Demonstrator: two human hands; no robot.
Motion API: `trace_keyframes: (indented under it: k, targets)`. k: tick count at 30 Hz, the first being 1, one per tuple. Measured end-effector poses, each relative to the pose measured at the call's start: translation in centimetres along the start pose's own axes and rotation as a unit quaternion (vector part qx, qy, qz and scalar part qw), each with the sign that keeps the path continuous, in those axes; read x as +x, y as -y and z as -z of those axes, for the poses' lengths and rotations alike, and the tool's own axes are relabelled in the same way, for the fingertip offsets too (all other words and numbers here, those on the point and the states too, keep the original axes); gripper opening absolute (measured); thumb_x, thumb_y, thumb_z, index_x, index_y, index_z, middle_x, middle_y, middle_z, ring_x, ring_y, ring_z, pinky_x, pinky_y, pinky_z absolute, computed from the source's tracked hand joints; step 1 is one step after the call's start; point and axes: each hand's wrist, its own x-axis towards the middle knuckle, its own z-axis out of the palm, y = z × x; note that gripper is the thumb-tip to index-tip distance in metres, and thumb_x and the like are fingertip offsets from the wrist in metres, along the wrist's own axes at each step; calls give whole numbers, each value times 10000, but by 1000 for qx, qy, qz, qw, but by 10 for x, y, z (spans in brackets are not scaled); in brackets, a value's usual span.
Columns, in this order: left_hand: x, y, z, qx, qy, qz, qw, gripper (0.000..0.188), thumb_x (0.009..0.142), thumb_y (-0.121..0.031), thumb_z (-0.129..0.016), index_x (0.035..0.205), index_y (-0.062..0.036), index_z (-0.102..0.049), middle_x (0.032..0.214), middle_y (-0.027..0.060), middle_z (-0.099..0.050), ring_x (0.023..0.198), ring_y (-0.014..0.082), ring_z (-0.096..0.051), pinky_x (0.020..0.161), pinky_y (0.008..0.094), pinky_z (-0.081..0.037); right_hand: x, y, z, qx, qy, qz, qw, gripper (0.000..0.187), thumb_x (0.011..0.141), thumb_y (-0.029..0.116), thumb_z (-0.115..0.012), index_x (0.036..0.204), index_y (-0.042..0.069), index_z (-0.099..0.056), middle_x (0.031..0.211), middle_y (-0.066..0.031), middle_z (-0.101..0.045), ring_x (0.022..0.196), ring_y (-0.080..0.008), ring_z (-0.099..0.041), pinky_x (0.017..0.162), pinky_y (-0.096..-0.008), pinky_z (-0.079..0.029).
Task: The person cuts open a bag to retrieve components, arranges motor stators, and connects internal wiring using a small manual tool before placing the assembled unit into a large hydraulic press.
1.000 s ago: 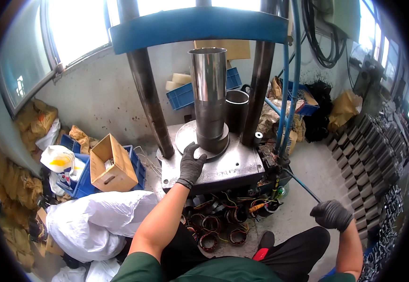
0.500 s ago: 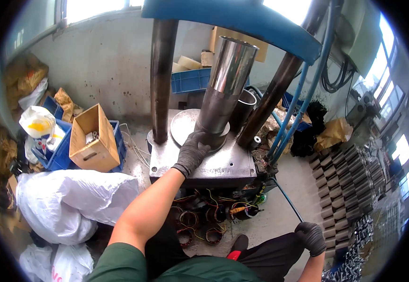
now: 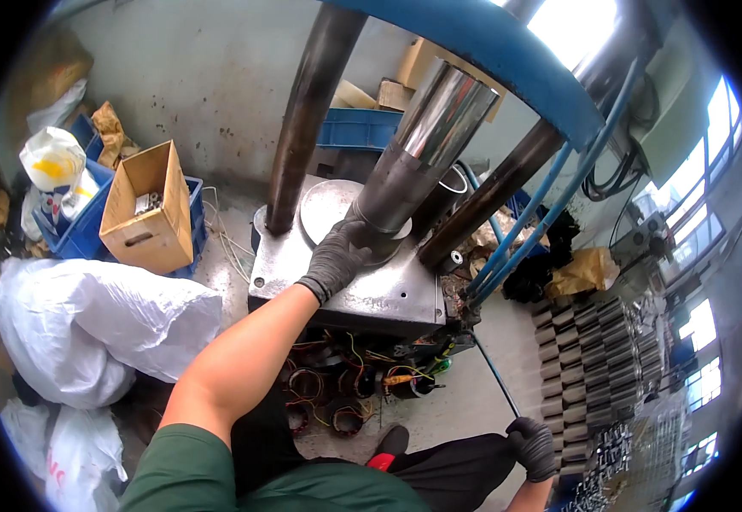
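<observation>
A metal cylinder, shiny at its upper half and dull grey below, stands on the round plate of a press bed. My left hand, in a dark glove, is closed against the cylinder's lower end; its fingertips are partly hidden there. Low on the right, my gloved right hand wraps round the end of a long thin lever rod. That rod runs up to the right side of the press. Behind the cylinder stands a darker open tube.
Steel columns and a blue crossbeam frame the press. Blue hoses hang at its right. Wired motor stators lie beneath the bed. A wooden box and white sacks are left; stacked metal cores are right.
The whole view has tilted, and the press now appears slightly lower-left and leaning. My left hand stays at the cylinder's lower end, and my right hand keeps its grip on the lever rod.
</observation>
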Motion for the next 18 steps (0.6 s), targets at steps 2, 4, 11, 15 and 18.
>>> trace_keyframes:
  k: [2, 4, 11, 15, 18]
  targets:
    - [-2, -4, -4, -60, -12, -28, 998, 620, 860, -156, -749, 1433, -89, -520, 1487, 144, -487, 1355, 337, -511, 1154, 395, -411, 1, -4, 1, 1, 12, -9, 1000, 174, 759, 126, -588, 814, 22, -716, 785, -215, -676, 765, -386, -685, 710, -441, -552]
    - [2, 6, -9, -23, -26, -37, 999, 653, 853, -150, -752, 1453, -86, -501, 1505, 133, -469, 1334, 327, -529, 1142, 391, -425, 3, -6, 0, -2, 13, -11, 1000, 176, 759, 123, -584, 814, 21, -717, 786, -215, -677, 765, -385, -686, 709, -441, -551]
    - [6, 8, -16, 24, -15, -39, 999, 726, 841, -125, -758, 1496, -62, -452, 1537, 108, -435, 1182, 283, -615, 1047, 365, -506, 2, -7, 0, -6, -10, 16, 1000, 203, 762, 131, -581, 835, 1, -719, 726, -199, -676, 682, -342, -681, 638, -417, -535]
    - [9, 17, -18, 26, -25, -54, 998, 734, 844, -126, -758, 1505, -70, -444, 1541, 104, -429, 1183, 277, -613, 1046, 362, -506, 6, -4, 2, -19, -5, 41, 999, 194, 766, 127, -583, 831, 4, -718, 732, -197, -678, 688, -345, -680, 640, -420, -533]
    - [9, 19, -18, 19, -30, -53, 998, 741, 844, -128, -761, 1510, -74, -440, 1540, 99, -426, 1143, 261, -618, 1028, 355, -509, 6, 4, 5, -6, 8, 4, 1000, 174, 766, 108, -571, 812, 5, -703, 772, -214, -672, 742, -381, -678, 701, -446, -545]
